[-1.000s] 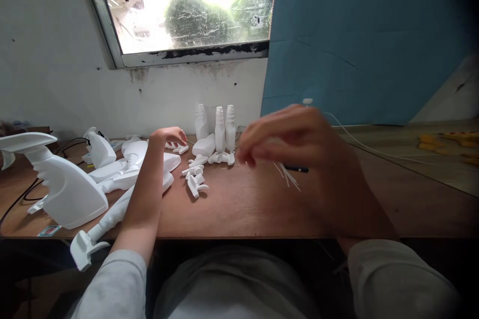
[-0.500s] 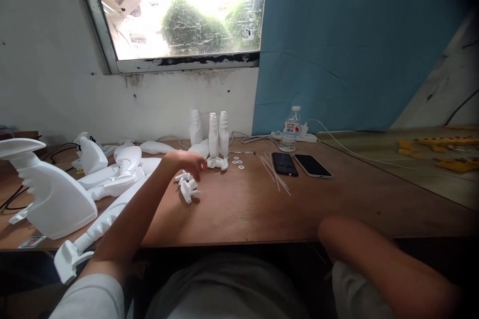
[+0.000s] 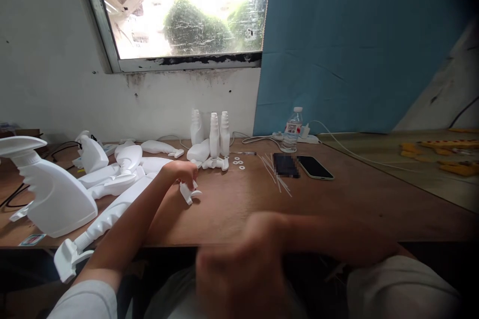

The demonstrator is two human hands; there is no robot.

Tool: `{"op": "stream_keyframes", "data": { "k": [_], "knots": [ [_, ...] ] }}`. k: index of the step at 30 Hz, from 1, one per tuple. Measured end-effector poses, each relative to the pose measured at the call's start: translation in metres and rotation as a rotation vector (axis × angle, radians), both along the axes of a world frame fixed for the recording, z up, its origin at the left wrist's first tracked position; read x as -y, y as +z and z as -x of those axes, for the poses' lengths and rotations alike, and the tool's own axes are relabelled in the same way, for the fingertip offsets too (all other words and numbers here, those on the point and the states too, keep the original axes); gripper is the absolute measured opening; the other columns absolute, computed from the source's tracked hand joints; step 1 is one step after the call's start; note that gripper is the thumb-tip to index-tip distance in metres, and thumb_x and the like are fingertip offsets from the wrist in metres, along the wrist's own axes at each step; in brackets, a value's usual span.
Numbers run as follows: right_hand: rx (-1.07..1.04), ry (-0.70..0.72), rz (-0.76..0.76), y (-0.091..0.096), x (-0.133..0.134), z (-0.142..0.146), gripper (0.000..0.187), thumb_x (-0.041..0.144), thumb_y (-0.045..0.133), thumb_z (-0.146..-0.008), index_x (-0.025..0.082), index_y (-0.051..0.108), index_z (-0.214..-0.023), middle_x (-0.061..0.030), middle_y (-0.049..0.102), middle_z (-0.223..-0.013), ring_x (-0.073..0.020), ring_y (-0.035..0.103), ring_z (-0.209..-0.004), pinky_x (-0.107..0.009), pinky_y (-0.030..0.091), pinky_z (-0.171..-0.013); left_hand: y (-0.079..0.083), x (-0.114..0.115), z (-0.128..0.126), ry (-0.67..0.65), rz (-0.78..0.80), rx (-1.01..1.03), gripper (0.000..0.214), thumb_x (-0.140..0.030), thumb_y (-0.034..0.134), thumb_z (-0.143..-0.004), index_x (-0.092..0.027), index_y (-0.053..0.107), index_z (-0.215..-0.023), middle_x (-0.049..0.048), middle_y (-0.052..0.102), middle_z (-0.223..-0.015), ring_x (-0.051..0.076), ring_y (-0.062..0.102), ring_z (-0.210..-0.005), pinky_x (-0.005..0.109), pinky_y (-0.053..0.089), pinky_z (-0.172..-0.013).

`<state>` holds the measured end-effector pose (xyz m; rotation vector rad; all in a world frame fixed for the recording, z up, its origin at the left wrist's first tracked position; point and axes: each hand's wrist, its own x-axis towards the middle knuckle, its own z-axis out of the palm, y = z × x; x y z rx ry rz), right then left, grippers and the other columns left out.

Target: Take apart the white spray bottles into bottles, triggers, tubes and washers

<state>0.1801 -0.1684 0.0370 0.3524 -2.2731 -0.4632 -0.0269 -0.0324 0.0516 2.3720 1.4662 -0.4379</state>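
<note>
My left hand is over the loose white trigger spray heads in front of the bottle group. Its fingers are curled down and closed on one, mostly covered by the hand. Another trigger spray head lies on the table right under the fingertips. My right hand, smeared by motion, is low in front of my body at the table's near edge. Whether it holds anything cannot be made out. Three white bottles stand beyond my left hand, with more trigger heads at their foot.
White spray bottles lie heaped at the left, and a large one stands nearest. Small white rings, a pen, thin tubes, two phones and a water bottle are toward the middle and right.
My left hand has come down and slightly left onto the trigger spray heads, its fingers curling in. My right hand has swung into view from the lower right toward the middle.
</note>
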Motion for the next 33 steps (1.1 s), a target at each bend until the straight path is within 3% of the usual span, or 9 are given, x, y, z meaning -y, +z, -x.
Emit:
{"op": "stream_keyframes", "data": {
  "k": [1, 3, 5, 6, 10, 16, 21, 27, 33],
  "knots": [
    [0.033, -0.043, 0.007, -0.001, -0.015, 0.001, 0.018, 0.030, 0.057, -0.091, 0.042, 0.063, -0.102, 0.0065, 0.063, -0.105, -0.0144, 0.062, -0.091, -0.033, 0.055, -0.085, 0.000, 0.001, -0.001, -0.012, -0.001, 0.009, 0.035, -0.034, 0.080, -0.051, -0.016, 0.070, -0.080, 0.0011, 0.062, -0.063, 0.017, 0.055, -0.062, 0.025, 0.039, -0.056],
    [0.098, -0.207, 0.049, -0.006, -0.052, -0.004, 0.016, 0.020, 0.054, -0.090, 0.025, 0.067, -0.096, -0.0032, 0.067, -0.093, -0.0182, 0.062, -0.086, -0.038, 0.052, -0.085, 0.003, 0.004, -0.002, -0.044, 0.004, 0.024, 0.033, -0.035, 0.081, -0.052, -0.016, 0.070, -0.076, 0.0005, 0.061, -0.063, 0.016, 0.054, -0.063, 0.024, 0.037, -0.055],
    [0.267, -0.807, 0.332, -0.014, -0.093, -0.019, 0.016, 0.019, 0.051, -0.089, 0.019, 0.067, -0.090, -0.0073, 0.068, -0.090, -0.0184, 0.061, -0.087, -0.036, 0.048, -0.087, 0.006, 0.008, -0.005, -0.104, 0.008, 0.075, 0.034, -0.036, 0.080, -0.054, -0.017, 0.069, -0.079, -0.0003, 0.061, -0.069, 0.015, 0.053, -0.064, 0.023, 0.036, -0.055],
    [0.255, -0.928, 0.400, -0.020, -0.112, -0.029, 0.017, 0.016, 0.050, -0.088, 0.015, 0.067, -0.087, -0.0112, 0.068, -0.090, -0.0203, 0.062, -0.086, -0.037, 0.048, -0.084, 0.007, 0.009, -0.006, -0.151, 0.001, 0.129, 0.036, -0.038, 0.080, -0.055, -0.019, 0.068, -0.083, -0.0007, 0.062, -0.073, 0.015, 0.054, -0.067, 0.023, 0.036, -0.056],
    [0.198, -1.109, 0.577, -0.045, -0.162, -0.069, 0.018, 0.004, 0.053, -0.078, 0.010, 0.069, -0.082, -0.0148, 0.070, -0.088, -0.0205, 0.064, -0.081, -0.029, 0.047, -0.074, -0.001, 0.011, -0.016, -0.315, -0.041, 0.496, 0.042, -0.044, 0.075, -0.065, -0.021, 0.060, -0.097, -0.0002, 0.060, -0.091, 0.015, 0.055, -0.082, 0.022, 0.040, -0.067],
    [0.151, -1.053, 0.760, -0.067, -0.180, -0.092, 0.023, 0.005, 0.054, -0.077, 0.015, 0.073, -0.084, -0.0108, 0.072, -0.088, -0.0205, 0.064, -0.082, -0.028, 0.046, -0.076, -0.052, 0.005, -0.048, -0.231, 0.065, 1.017, 0.042, -0.041, 0.076, -0.069, -0.018, 0.050, -0.094, -0.0005, 0.054, -0.086, 0.013, 0.053, -0.078, 0.025, 0.042, -0.071],
    [-0.016, -0.956, 0.889, -0.085, -0.189, -0.083, 0.017, 0.012, 0.059, -0.076, 0.013, 0.072, -0.086, -0.0088, 0.071, -0.083, -0.0195, 0.063, -0.077, -0.029, 0.048, -0.074, -0.086, 0.000, -0.063, -0.106, 0.073, 1.220, 0.048, -0.041, 0.079, -0.065, -0.018, 0.045, -0.090, -0.0026, 0.052, -0.079, 0.013, 0.053, -0.076, 0.026, 0.042, -0.072],
    [-0.231, -0.859, 1.066, -0.105, -0.194, -0.074, 0.017, 0.024, 0.059, -0.077, 0.012, 0.068, -0.085, -0.0037, 0.068, -0.072, -0.0150, 0.061, -0.063, -0.025, 0.048, -0.058, -0.085, 0.002, -0.061, -0.181, -0.039, 1.078, 0.037, -0.045, 0.070, -0.075, -0.016, 0.055, -0.094, 0.0014, 0.058, -0.088, 0.017, 0.055, -0.084, 0.028, 0.043, -0.079],
    [-0.259, -0.700, 1.109, -0.096, -0.185, -0.069, 0.023, 0.032, 0.058, -0.080, 0.014, 0.072, -0.081, -0.0065, 0.071, -0.076, -0.0169, 0.064, -0.066, -0.027, 0.051, -0.061, -0.085, 0.007, -0.064, -0.222, -0.152, 1.010, 0.033, -0.047, 0.063, -0.081, -0.017, 0.059, -0.094, 0.0024, 0.063, -0.092, 0.018, 0.058, -0.087, 0.026, 0.044, -0.079]
  ]
}}
